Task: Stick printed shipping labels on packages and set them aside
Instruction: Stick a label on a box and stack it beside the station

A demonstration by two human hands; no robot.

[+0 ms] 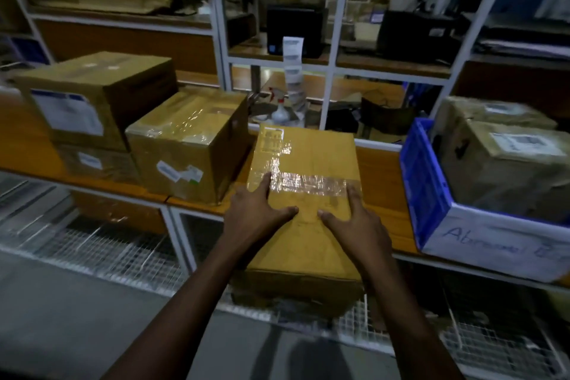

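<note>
A taped brown cardboard box (308, 157) lies on the orange shelf (382, 182), its near end hanging over the front edge. My left hand (256, 213) rests flat on the box's top at its left side, fingers spread. My right hand (357, 222) lies flat on the top at the right, thumb pointing inward. Clear tape crosses the top just beyond my fingers. A strip of printed labels (293, 62) hangs from a black printer (293, 28) on the shelf behind. No label shows on the box under my hands.
Left of the box stand a taped box (188, 145) and two stacked boxes (92, 102) bearing white labels. At the right a blue crate (428, 182) holds labelled packages (509, 160). A spray bottle (280, 111) stands behind. Wire mesh shelving lies below.
</note>
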